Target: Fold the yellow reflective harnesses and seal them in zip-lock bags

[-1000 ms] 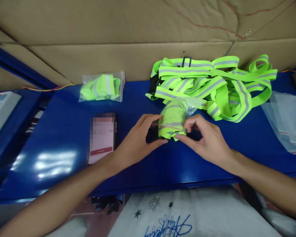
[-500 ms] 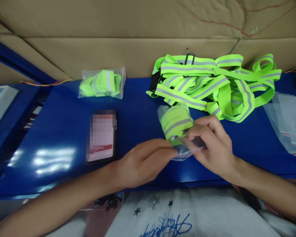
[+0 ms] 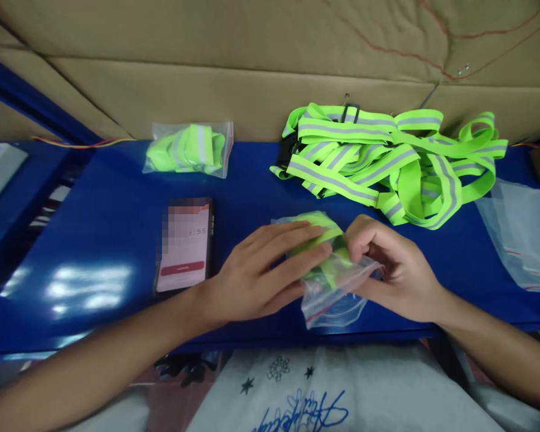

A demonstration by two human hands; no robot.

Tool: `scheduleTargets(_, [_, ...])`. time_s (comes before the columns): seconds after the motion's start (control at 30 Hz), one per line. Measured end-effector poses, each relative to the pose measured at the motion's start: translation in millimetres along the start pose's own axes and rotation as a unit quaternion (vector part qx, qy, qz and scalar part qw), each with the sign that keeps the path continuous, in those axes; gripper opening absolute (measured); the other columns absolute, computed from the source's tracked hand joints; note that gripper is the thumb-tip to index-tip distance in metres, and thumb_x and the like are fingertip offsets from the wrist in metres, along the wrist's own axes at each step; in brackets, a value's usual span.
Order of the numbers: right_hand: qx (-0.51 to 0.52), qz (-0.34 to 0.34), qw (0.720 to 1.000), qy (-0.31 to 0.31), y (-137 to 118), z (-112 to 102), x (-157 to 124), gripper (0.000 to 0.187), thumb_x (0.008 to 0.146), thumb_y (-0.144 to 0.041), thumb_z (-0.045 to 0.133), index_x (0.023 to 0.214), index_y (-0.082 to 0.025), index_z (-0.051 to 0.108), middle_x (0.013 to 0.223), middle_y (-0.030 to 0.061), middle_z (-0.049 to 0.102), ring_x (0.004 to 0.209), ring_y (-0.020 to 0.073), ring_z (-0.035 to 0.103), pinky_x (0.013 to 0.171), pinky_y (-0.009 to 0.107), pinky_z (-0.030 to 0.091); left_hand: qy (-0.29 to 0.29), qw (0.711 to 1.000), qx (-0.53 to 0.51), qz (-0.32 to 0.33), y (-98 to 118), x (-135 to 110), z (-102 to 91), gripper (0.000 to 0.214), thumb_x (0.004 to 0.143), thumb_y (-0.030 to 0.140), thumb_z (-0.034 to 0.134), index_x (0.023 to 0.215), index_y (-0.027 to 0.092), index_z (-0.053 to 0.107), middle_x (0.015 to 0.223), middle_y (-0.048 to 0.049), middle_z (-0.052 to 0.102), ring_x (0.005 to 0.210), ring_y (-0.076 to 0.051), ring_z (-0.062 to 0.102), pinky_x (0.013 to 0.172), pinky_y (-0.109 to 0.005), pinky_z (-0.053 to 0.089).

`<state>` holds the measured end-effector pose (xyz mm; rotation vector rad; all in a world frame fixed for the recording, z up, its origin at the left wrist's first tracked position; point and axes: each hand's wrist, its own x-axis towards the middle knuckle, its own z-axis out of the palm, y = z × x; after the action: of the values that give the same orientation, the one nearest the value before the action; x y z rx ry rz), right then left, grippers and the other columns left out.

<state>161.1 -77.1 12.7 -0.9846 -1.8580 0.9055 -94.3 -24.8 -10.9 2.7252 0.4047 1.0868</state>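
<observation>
A clear zip-lock bag [image 3: 326, 300] with a red seal line lies near the table's front edge, its mouth towards me. Inside it is a folded neon-green reflective strap [image 3: 319, 223] with a grey stripe. My left hand [image 3: 263, 273] has its fingers laid over the bagged strap from the left, gripping it. At the bag's right side, my right hand [image 3: 389, 270] pinches the plastic by its mouth, with the fingers curled. The left fingers hide part of the strap.
A heap of neon-green reflective straps [image 3: 364, 153] with black buckles lies behind my hands. Flat zip-lock bags [image 3: 528, 231] are at the right. A filled bag [image 3: 186, 150] lies at the back left, and a phone [image 3: 184, 246] is left of my left hand, all on the blue table [image 3: 103, 228].
My left hand has shifted from the bag's mouth up over the bagged strap, fingers now spread across it. The bag has come closer, its mouth end turned towards me.
</observation>
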Motion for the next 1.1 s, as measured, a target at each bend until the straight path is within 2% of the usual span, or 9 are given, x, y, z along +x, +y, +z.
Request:
scheduleTargets(0.07, [-0.019,-0.025,0.999,-0.022,-8.0,-5.7,-5.5,0.047,0.092,-0.061,0.066,0.121,-0.025,0.060,0.112,0.0093,0.059,0.094,0.0197,0.062,0.074,0.033,0.056,0.039,0.995,-0.071,-0.061,5.6,0.0,-5.5,0.055,0.092,0.025,0.071,0.145,0.021,0.054,0.135,-0.0149,0.068,0.125,-0.028,0.067,0.101,-0.042,0.060])
scheduleTargets(0.13, [-0.046,-0.047,0.998,-0.014,-14.5,-12.9,-10.6,0.063,0.089,-0.069,0.063,0.136,-0.027,0.057,0.121,0.0120,0.061,0.106,0.0241,0.062,0.085,0.037,0.056,0.039,0.980,-0.152,-0.125,13.5,1.4,-11.6,0.051,0.094,0.021,0.067,0.144,0.022,0.055,0.137,-0.0126,0.068,0.123,-0.027,0.068,0.104,-0.041,0.060])
scheduleTargets(0.3, [-0.004,0.018,0.999,0.028,-13.3,-19.9,-12.4,0.011,0.093,-0.029,0.075,0.103,-0.027,0.070,0.086,-0.0024,0.071,0.073,0.0093,0.064,0.064,0.020,0.052,-0.061,0.900,-0.376,-0.213,24.1,8.9,-15.4,0.042,0.104,0.019,0.050,0.145,0.025,0.058,0.140,-0.0071,0.068,0.121,-0.021,0.069,0.103,-0.030,0.058])
scheduleTargets(0.4, [0.023,0.077,0.995,0.057,-4.7,-14.8,-6.3,0.013,0.092,-0.021,0.076,0.103,-0.026,0.073,0.090,-0.0028,0.075,0.073,0.0078,0.068,0.064,0.017,0.055,-0.037,0.847,-0.431,-0.309,20.7,15.0,-12.8,0.033,0.104,0.024,0.055,0.132,0.028,0.070,0.134,-0.0047,0.072,0.116,-0.020,0.071,0.101,-0.029,0.057])
scheduleTargets(0.53, [0.074,0.103,0.990,0.066,-0.7,-7.8,-1.2,0.025,0.088,-0.021,0.080,0.111,-0.027,0.073,0.097,0.0001,0.077,0.081,0.0117,0.073,0.070,0.020,0.060,0.007,0.799,-0.480,-0.362,16.6,21.0,-11.4,0.025,0.096,0.036,0.069,0.117,0.025,0.077,0.121,-0.0058,0.077,0.109,-0.021,0.073,0.091,-0.027,0.060])
scheduleTargets(0.63, [0.104,0.142,0.982,0.063,-2.6,-7.2,-1.9,0.034,0.089,-0.023,0.078,0.122,-0.030,0.071,0.101,0.0008,0.079,0.083,0.0128,0.075,0.072,0.022,0.062,0.049,0.816,-0.410,-0.404,16.1,21.7,-10.2,0.017,0.095,0.034,0.071,0.099,0.020,0.079,0.093,-0.0031,0.077,0.082,-0.013,0.071,0.073,-0.020,0.058])
scheduleTargets(0.77, [0.112,0.196,0.972,0.061,-0.3,-11.5,-3.3,0.031,0.090,-0.028,0.079,0.120,-0.030,0.073,0.099,0.0009,0.081,0.083,0.0138,0.077,0.075,0.023,0.063,0.053,0.841,-0.319,-0.434,13.5,20.7,-7.8,0.019,0.091,0.033,0.075,0.082,0.016,0.076,0.065,0.0025,0.063,0.058,-0.008,0.056,0.053,-0.017,0.047])
scheduleTargets(0.93, [0.098,0.210,0.970,0.067,5.9,-19.3,-0.8,0.013,0.086,-0.033,0.083,0.091,-0.024,0.076,0.078,-0.0017,0.076,0.067,0.0093,0.070,0.062,0.017,0.058,0.049,0.843,-0.332,-0.422,11.3,22.5,-8.1,0.030,0.099,0.044,0.064,0.090,0.019,0.077,0.086,-0.0033,0.077,0.077,-0.014,0.070,0.068,-0.022,0.056])
scheduleTargets(1.1, [0.110,0.229,0.966,0.040,3.1,-27.7,3.1,0.015,0.087,-0.036,0.081,0.090,-0.022,0.078,0.078,0.0000,0.075,0.067,0.0102,0.070,0.063,0.019,0.060,0.066,0.859,-0.276,-0.425,10.2,21.2,-9.6,0.024,0.100,0.038,0.063,0.094,0.021,0.079,0.093,-0.0018,0.081,0.085,-0.016,0.074,0.077,-0.023,0.060])
